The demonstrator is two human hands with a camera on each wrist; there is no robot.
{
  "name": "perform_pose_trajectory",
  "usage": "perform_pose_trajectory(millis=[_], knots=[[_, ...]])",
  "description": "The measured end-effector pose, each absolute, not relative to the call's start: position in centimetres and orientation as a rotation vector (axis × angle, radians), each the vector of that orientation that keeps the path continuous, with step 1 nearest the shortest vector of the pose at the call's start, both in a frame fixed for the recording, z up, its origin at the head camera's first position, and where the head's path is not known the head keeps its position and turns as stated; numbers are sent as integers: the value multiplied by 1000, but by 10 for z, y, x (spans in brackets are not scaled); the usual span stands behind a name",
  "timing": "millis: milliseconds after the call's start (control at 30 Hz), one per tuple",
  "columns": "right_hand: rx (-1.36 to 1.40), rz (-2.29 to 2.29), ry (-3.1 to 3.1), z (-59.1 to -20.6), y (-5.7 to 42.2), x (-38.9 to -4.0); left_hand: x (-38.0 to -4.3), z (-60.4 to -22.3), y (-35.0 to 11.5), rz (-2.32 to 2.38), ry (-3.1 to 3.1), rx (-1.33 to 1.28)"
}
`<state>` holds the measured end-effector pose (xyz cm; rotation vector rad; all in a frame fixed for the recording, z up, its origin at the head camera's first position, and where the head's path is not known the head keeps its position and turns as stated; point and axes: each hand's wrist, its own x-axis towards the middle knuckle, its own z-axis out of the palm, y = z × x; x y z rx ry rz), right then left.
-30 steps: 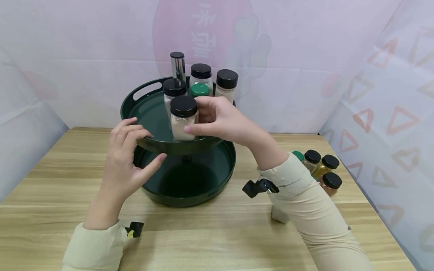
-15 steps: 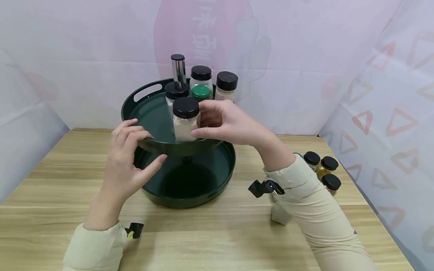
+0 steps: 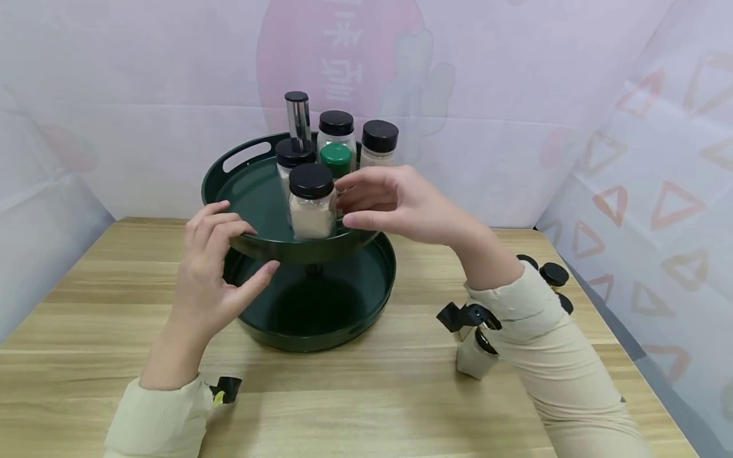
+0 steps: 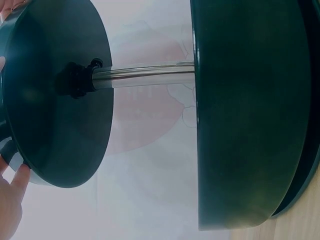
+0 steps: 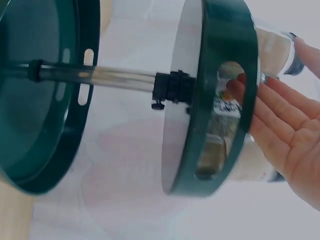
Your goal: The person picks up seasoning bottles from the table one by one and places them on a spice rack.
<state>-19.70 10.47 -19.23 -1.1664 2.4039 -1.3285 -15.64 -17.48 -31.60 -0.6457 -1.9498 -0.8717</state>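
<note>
A dark green two-tier rack stands on the table, with its upper tray point(image 3: 246, 191) above the lower tray point(image 3: 366, 299). My left hand point(image 3: 214, 267) grips the upper tray's front left rim, fingers over the edge and thumb under it. A black-lidded spice jar point(image 3: 312, 216) of pale powder stands upright at the front of that tray. Just to its right is my right hand point(image 3: 406, 200), fingers loosely bent and thumb apart from the glass. Behind this jar are a green-lidded jar point(image 3: 336, 156) and several black-lidded jars, partly hidden by one another and the hand.
A chrome post point(image 3: 298, 117) rises from the upper tray. On the table at right, a jar of pale powder point(image 3: 475, 356) stands partly behind my right sleeve. More black-lidded jars point(image 3: 553, 273) are farther back. White patterned cloth point(image 3: 172, 57) hangs behind the table.
My right hand has let go of the front jar and drawn back to the right; the jar stays on the tray. My left hand keeps its place on the rim.
</note>
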Motion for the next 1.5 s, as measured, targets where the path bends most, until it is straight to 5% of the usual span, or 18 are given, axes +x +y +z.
perform_pose_trajectory(millis=[767,1500], knots=[[-1598,-1235,2484,-196,201,-162,-159,-316,-176,-873,-1959,-635],[-1133,-1346,2878,-258,324,-132,-159,-316,-176,-875,-1963,-635]])
